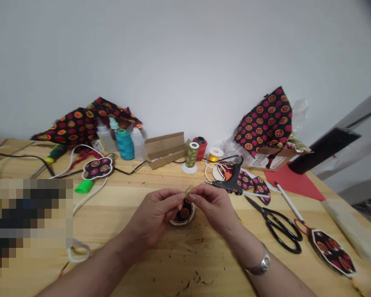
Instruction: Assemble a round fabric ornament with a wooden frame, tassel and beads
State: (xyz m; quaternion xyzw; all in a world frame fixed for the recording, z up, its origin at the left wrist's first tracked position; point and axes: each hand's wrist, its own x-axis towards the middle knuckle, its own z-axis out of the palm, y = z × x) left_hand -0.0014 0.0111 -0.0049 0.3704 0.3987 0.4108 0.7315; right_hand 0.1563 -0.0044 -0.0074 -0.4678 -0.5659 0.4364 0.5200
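Above the middle of the wooden table, my left hand (168,204) and my right hand (210,204) meet fingertip to fingertip. Both pinch a thin yellowish-green cord (188,192), whose short end sticks up between the fingers. Just beneath them is a round pendant (185,214) with dark patterned fabric and a pale rim. My fingers cover its upper part, and I cannot tell whether they touch it. A silver bracelet (261,264) circles my right wrist.
Black scissors (280,227), a white pen (289,202) and an octagonal fabric pendant (332,251) lie right. Behind stand an olive thread spool (191,156), a teal spool (125,144) and an open cardboard box (167,150). A glue gun (230,181) lies beyond my right hand. White cable (91,198) runs left.
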